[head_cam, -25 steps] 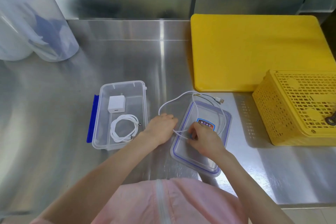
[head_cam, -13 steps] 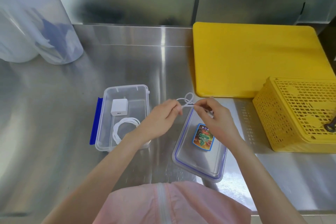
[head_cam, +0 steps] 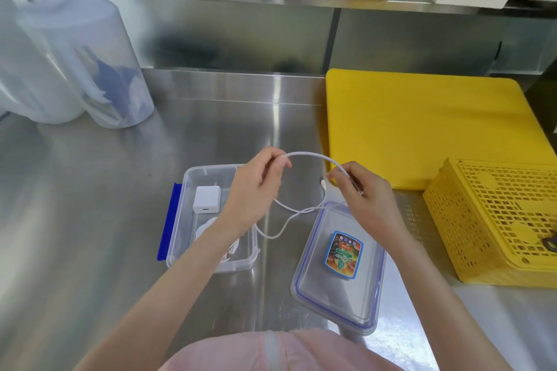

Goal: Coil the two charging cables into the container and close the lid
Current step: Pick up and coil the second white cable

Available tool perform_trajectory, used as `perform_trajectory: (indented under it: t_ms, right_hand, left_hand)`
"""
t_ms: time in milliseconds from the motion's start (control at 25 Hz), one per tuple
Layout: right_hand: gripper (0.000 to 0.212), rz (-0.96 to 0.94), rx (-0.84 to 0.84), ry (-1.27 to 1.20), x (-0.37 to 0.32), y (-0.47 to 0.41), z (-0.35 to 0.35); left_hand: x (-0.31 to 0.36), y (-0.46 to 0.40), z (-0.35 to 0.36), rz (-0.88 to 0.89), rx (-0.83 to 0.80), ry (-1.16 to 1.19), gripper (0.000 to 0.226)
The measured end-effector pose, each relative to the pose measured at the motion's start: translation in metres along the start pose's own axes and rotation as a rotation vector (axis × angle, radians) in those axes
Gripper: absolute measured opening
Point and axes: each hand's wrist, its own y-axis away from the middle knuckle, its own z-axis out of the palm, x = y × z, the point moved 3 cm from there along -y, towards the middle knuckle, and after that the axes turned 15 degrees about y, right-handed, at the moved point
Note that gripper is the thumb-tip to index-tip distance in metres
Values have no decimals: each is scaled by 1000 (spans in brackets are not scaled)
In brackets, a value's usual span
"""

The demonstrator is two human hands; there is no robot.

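Observation:
A white charging cable (head_cam: 310, 155) arcs in the air between my two hands, and its slack hangs in loops down to the counter. My left hand (head_cam: 256, 190) pinches the arc's left end. My right hand (head_cam: 361, 193) pinches the right end near a plug. Under my left forearm stands the clear container (head_cam: 180, 220) with a blue side clip. Inside it are a white charger block (head_cam: 206, 199) and a coiled white cable (head_cam: 206, 227), mostly hidden by my arm. The clear lid (head_cam: 337, 289) with a blue seal and a colourful sticker lies flat to the right.
A yellow cutting board (head_cam: 422, 129) lies at the back right. A yellow perforated basket (head_cam: 494, 220) stands upside down at the right. Clear plastic tubs (head_cam: 75, 69) stand at the back left. The steel counter's front edge is near my pink apron (head_cam: 271, 352).
My hands lifted the cable off the lid, bunched it together, then drew apart so that it now spans between them as an arc. The view tilted upward.

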Motion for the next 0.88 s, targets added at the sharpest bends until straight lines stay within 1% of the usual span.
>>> perform_trajectory:
  t_ms: [80,160,200,240,280,360,440,480,600,720,760,840,880]
  right_hand:
    - [25,38,-16,-25,7,-2,5]
    - [28,67,-27,-79,13,-3,12]
    - [28,86,-27,-113,17,-4,17]
    - [29,112,-24,-140,21,-4,21]
    - [29,146,-14,-160,25,-4,25]
    - [28,236,13,-188,34,-3,31]
    - [24,300,10,-147,37,0,34]
    - [24,285,-7,-79,34,2,34]
    - [25,133,-135,158,19,4,35]
    - [31,-57,-311,322,0,8,37]
    - [33,-130,-357,348,-7,11,39]
    - [36,-239,-393,324,-18,16,38]
    - [35,-255,-386,308,-21,17,37]
  left_hand:
    - [4,-3,-2,-137,68,321,27]
    - [3,-9,-8,-313,147,778,31]
    - [2,-12,-11,-409,163,1008,31]
    - [2,-14,-14,-485,174,1192,32]
    - [0,-15,-18,-529,186,1303,31]
    - [-3,-14,-22,-549,203,1383,31]
    - [-2,-13,-25,-533,208,1399,28]
    - [-1,-13,-25,-524,198,1395,26]
    - [4,-11,-21,-506,130,1304,25]
    - [-1,-8,-11,-415,32,1149,29]
    - [-3,-6,-8,-377,-3,1033,30]
    - [-9,-2,-2,-317,-77,601,32]
    - [-12,1,1,-290,-110,394,31]
